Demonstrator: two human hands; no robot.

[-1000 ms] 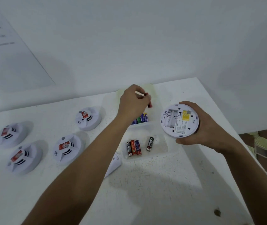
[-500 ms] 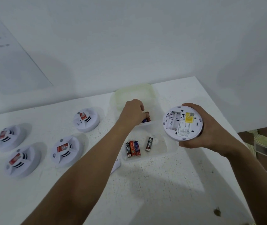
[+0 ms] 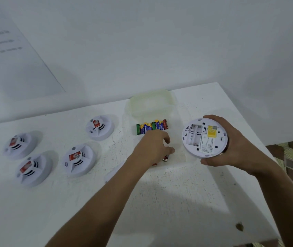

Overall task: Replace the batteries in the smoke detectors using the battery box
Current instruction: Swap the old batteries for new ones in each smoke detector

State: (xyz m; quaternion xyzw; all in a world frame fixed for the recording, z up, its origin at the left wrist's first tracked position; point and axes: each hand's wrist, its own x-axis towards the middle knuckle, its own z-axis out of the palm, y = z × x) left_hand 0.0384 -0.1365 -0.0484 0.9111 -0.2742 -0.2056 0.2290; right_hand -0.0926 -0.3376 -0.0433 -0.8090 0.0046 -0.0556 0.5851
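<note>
Two hands worked over the desk (image 3: 177, 202): the right hand (image 3: 234, 145) gripped an upturned smoke detector (image 3: 204, 138) at three o'clock of the battery box (image 3: 179, 150); the left hand (image 3: 153, 147) reached inside, its fingers' spread unclear.

Single head view, set high and near, looking forward and down over counter (image 3: 186, 202); wall (image 3: 160, 41) far, hands within reach.

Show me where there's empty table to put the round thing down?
Bare white table lies near you, below the clear battery box and between both arms. It is crowded left, around four white smoke detectors.
</note>
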